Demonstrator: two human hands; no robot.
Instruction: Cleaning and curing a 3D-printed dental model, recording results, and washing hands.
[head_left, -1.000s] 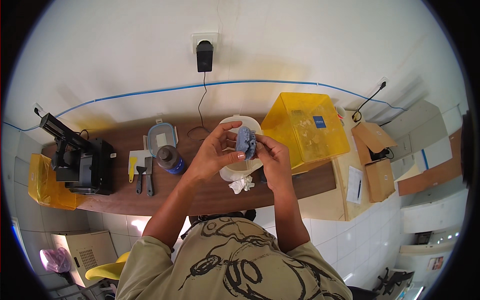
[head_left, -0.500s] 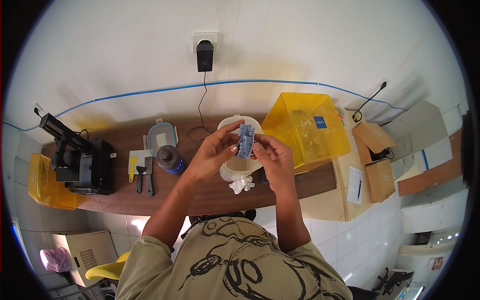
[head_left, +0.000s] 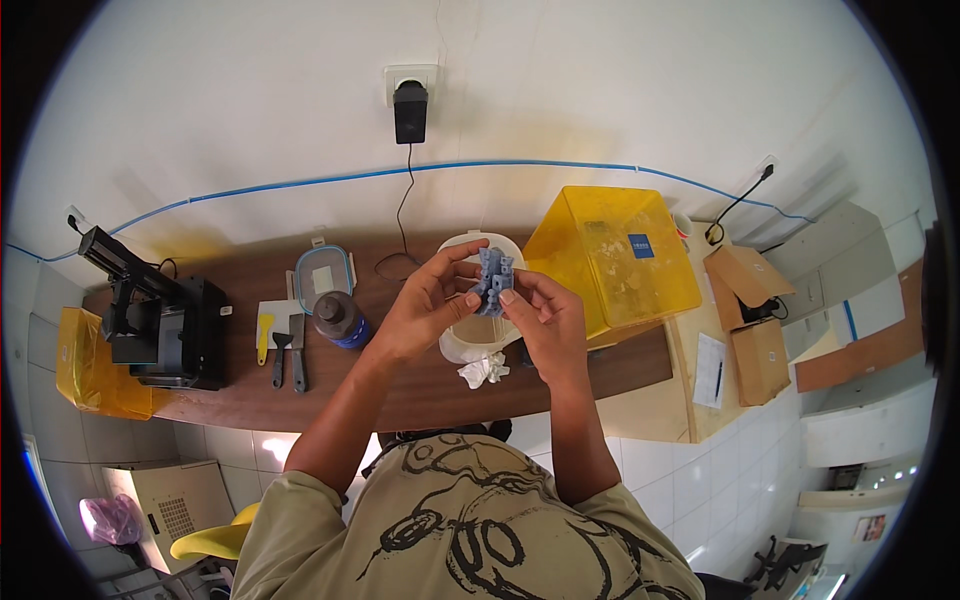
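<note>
Above the desk's middle, over the white tub, both hands hold one small grey-blue part. Part stands roughly upright, long axis pointing from the front edge toward the back edge, knobbly end up. Left hand comes in from the left, fingers curled, thumb and forefinger pinching the part's left side. Right hand sits just below and right, fingertips closed on the lower right edge. Both are in contact, so neither is nearer; the part lies between the two thumbs, left hand gripping higher up.

Versus half a second ago: part looked like a thin slab seen edge-on, now its broad studded face shows, so it has been rotated in the fingers. Hands have barely shifted over the tub. One second ago it sat lower and more bunched in the fingers.

Crumpled wipe lies on the desk just in front of the tub, yellow box to the right, untouched.
</note>
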